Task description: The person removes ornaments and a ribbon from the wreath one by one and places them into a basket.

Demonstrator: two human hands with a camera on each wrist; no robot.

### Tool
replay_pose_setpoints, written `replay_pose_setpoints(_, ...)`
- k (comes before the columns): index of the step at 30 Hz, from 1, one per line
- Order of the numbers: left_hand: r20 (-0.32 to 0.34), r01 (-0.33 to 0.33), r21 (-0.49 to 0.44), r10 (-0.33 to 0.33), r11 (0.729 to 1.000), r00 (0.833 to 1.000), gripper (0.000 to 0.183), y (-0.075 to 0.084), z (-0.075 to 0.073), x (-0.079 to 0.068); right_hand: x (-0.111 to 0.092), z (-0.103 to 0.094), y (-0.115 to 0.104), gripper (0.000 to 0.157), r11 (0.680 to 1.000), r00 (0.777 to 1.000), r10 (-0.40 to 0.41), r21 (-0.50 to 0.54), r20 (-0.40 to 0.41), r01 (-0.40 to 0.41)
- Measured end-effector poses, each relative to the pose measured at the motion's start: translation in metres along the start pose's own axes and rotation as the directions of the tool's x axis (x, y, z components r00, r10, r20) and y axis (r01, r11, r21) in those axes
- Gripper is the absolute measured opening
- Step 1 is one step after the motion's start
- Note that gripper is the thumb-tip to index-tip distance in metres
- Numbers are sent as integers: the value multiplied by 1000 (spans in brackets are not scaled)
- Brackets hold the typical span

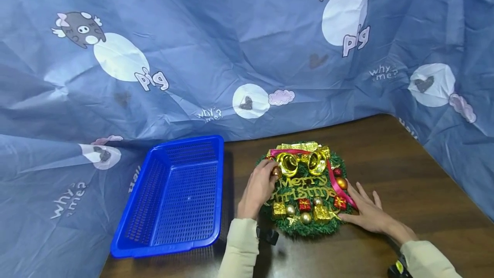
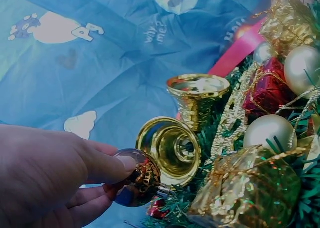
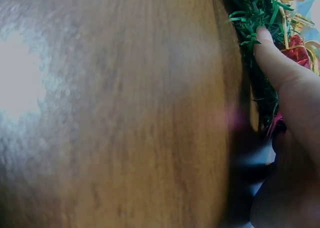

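Note:
A green Christmas wreath lies on the table, dressed with two gold bells, gold "Merry Christmas" lettering, small wrapped gift boxes and a pink ribbon. My left hand is at its left side, pinching a shiny copper-brown bauble between thumb and fingers beside one bell. The bauble's metal cap points toward the wreath. Against the right edge rests my right hand, fingers spread and fairly straight. Its thumb touches the green tinsel near a red gift box.
To the left stands a blue plastic basket with perforated walls and nothing in it. Behind the brown wooden table hangs a blue printed cloth, which also comes down along the right side.

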State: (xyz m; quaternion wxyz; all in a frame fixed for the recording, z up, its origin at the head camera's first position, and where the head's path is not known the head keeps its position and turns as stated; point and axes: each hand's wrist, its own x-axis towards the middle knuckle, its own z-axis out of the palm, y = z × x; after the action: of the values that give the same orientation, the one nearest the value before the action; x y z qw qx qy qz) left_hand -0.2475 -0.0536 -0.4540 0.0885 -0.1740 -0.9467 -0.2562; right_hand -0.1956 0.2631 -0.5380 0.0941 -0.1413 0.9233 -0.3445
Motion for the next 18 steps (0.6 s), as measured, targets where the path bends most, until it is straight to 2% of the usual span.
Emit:
replay_pose_setpoints(7,-45,-44,-16,43,999,998,35,1,-8,0,0,1,2,101,1000,1000,-10,-16,-14,9)
replay_pose_setpoints(18,-70,-70,-49,66,996,995,36,3,-23,4,1,0,1,102,1000,1000,-6,-18,-7,6)
